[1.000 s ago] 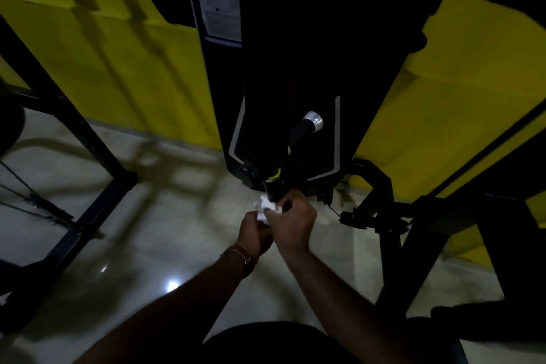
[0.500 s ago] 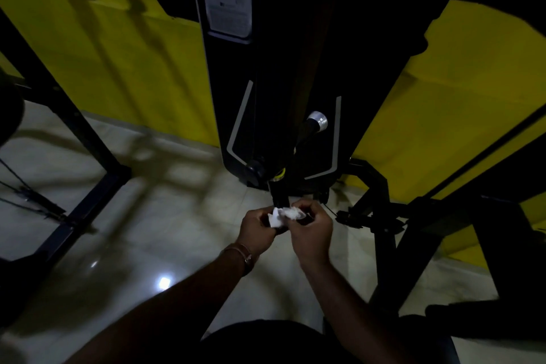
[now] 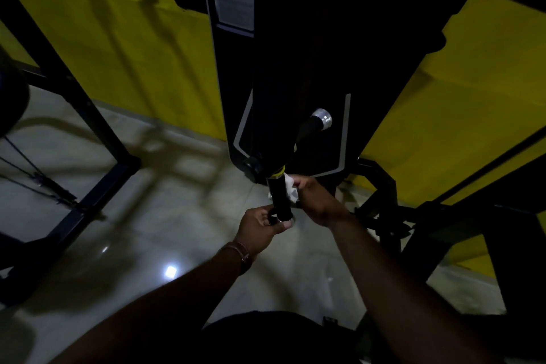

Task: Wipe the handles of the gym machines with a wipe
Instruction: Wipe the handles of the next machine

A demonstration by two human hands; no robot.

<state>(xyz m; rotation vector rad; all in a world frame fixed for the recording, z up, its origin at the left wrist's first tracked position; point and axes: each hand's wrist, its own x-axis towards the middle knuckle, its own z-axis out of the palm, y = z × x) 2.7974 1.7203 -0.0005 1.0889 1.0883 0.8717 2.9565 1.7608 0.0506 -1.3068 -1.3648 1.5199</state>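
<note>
Low against the foot of the dark weight-stack machine [image 3: 295, 68], the black handle grip [image 3: 280, 198] hangs near the person's hands, a yellow band at its upper end. A white wipe [image 3: 291, 189] is bunched against the grip's right side, pinched there by the curled fingers of the right hand [image 3: 317, 201]. The left hand [image 3: 260, 226] curls round the grip's lower end, thumb at its cap, and appears to steady it.

To wipe well, the left hand should probably hold the end firm so the grip cannot swing, while the right wraps the wipe fully round the tube and draws it along the whole length, turning as it goes so the far side is covered too. The end cap under the left thumb would need its own pass once that hand lets go.

Much is lost in the gloom. How far the wipe reaches behind the grip cannot be told, nor what the grip hangs from. A second grip with a silver cap [image 3: 322, 120] shows above, its lower part merging into shadow. Black frame members [image 3: 97, 133] cross the pale tiled floor [image 3: 177, 216] at left.
</note>
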